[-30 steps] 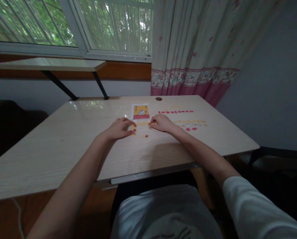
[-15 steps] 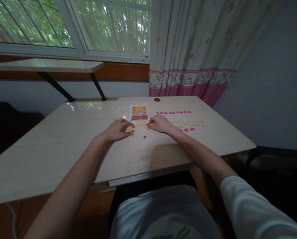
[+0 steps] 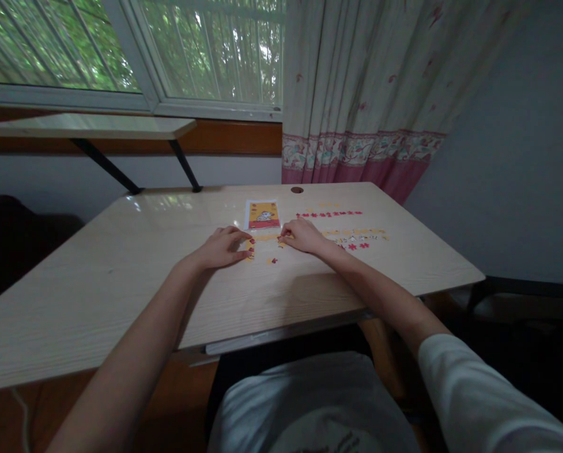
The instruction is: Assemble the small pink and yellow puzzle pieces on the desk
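Joined yellow puzzle pieces [image 3: 265, 238] form a row along the top and run down the left side, in front of me on the desk. My left hand [image 3: 222, 246] rests at their left edge, thumb and forefinger apart, the tips touching the left-side pieces [image 3: 251, 250]. At the row's right end, my right hand [image 3: 304, 236] is closed in a pinch on a puzzle piece [image 3: 280, 240], mostly covered by the fingers. A loose yellow and red puzzle piece [image 3: 274, 260] lies a little below, between the hands.
Behind the hands lies a picture card [image 3: 263, 215] with a white animal on yellow and red. Red pieces [image 3: 331, 214] lie in a row at the back right. More yellow, white and red pieces [image 3: 356, 239] lie right of my right hand. A raised shelf [image 3: 92, 126] stands back left.
Both hands keep nearly the same place and pose. The view has shifted very slightly; no piece has visibly moved.
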A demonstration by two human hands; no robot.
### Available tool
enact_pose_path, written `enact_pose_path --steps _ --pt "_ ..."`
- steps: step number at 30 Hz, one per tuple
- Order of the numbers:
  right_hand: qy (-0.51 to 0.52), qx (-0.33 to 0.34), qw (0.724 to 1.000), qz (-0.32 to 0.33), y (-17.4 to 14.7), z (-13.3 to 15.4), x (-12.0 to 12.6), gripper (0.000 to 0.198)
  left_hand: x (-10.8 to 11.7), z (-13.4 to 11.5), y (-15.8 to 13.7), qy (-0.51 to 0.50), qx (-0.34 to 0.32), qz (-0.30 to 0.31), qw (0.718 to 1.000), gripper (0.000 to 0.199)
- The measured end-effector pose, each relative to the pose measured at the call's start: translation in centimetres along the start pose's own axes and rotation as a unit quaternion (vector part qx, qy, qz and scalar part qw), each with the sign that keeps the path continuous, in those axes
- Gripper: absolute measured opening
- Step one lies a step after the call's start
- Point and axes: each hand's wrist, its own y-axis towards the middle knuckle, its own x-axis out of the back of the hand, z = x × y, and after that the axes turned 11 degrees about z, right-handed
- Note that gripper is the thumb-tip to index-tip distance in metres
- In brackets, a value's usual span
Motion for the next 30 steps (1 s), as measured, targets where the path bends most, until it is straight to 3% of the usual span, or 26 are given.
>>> enact_pose_path --steps 10,18,30 --pt "-0.013 0.019 1.000 -0.004 -0.2 0.0 0.6 0.022 -0.1 0.0 0.0 -0.008 0.008 -0.005 1.000 0.067" --pt "0.065 0.204 0.974 0.073 -0.7 1.4 0.5 0.015 -0.4 0.4 0.0 -0.009 -0.007 -0.013 1.000 0.067" --pt "0.118 0.202 0.962 0.140 -1.2 2.7 0.8 0.008 -0.4 0.3 0.0 -0.026 0.003 -0.026 0.999 0.063"
